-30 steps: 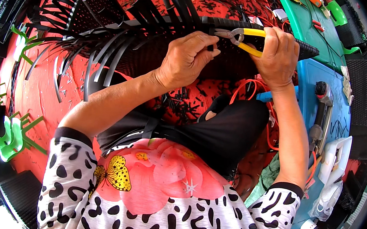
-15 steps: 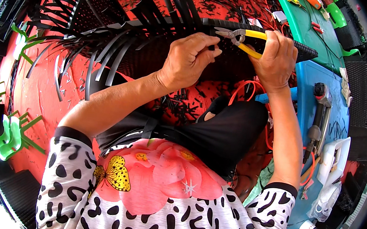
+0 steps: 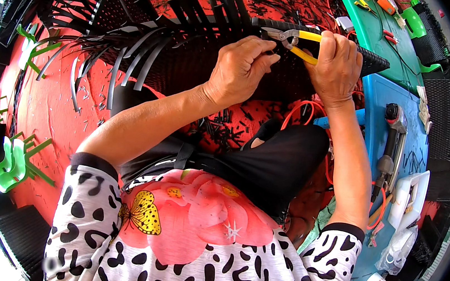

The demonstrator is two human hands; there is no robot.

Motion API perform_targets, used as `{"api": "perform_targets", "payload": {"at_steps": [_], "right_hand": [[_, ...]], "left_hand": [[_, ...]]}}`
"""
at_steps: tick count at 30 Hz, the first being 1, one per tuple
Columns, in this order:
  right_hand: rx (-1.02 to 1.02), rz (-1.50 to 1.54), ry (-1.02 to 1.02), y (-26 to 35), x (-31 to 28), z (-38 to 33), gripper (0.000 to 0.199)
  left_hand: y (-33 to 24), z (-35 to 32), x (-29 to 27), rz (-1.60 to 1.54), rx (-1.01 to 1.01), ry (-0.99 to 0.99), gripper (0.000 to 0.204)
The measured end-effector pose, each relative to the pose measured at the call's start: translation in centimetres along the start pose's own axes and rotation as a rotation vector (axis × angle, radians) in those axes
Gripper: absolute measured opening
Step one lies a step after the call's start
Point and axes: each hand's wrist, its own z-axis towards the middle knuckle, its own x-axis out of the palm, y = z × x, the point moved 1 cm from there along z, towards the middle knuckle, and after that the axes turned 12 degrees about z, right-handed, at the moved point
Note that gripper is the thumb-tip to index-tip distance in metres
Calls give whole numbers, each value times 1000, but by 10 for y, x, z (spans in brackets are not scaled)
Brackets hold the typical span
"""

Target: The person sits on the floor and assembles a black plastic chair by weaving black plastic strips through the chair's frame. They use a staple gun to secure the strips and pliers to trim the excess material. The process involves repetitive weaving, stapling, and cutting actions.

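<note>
**Black woven wicker panel, pliers on the edge**

Black woven plastic-rattan panel (image 3: 190, 60) sits across the person's lap, flat basket-weave texture, with a bunch of loose flat strips (image 3: 128, 61) fanning and curling out from its edge, out past the left hand. Those strips look smooth and ribbon-like, some sticking straight up, some drooping.

Left hand (image 3: 239, 66) rests on top of the panel, fingers curled in and bunched at the tips, pinching at a strip right by the plier nose. Can't make out exactly which strip it has.

Right hand (image 3: 335, 64) is wrapped tight around the yellow-handled metal pliers (image 3: 296, 38), grips poking out between the fingers, grey steel nose pointing toward the left hand and just about touching its fingertips.

Below both hands, tiny black offcuts (image 3: 220, 131) litter the red floor (image 3: 70, 121), next to a loop of orange cord (image 3: 302, 108). Out beyond the right forearm there's a blue tabletop (image 3: 376, 120) with a black-and-grey power tool (image 3: 392, 138) lying on it, and a green one (image 3: 379, 30) above the right hand. Green plastic chairs (image 3: 9, 162) sit way off past the left elbow.
</note>
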Motion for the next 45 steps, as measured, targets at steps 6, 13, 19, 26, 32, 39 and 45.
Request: {"api": "perform_targets", "payload": {"at_steps": [6, 13, 19, 26, 32, 39, 45], "right_hand": [[-26, 6, 18, -3, 0, 6, 25], [18, 114, 102, -11, 2, 3, 34], [275, 187, 156, -22, -25, -21, 55], [659, 46, 430, -55, -103, -102, 66], [1010, -229, 568, -72, -210, -189, 70], [1374, -501, 586, -43, -325, -285, 73], [1473, -661, 487, -26, -377, -353, 72]], "left_hand": [[2, 3, -1, 64, 33, -1, 17], [-8, -10, 8, 145, 362, 111, 18], [-11, -45, -1, 394, 331, 854, 47], [-4, 5, -36, 441, 773, 375, 40], [11, 76, -50, 710, 480, 22, 34], [22, 73, -55, 747, 104, 482, 31], [15, 74, -49, 779, 60, 492, 31]]}}
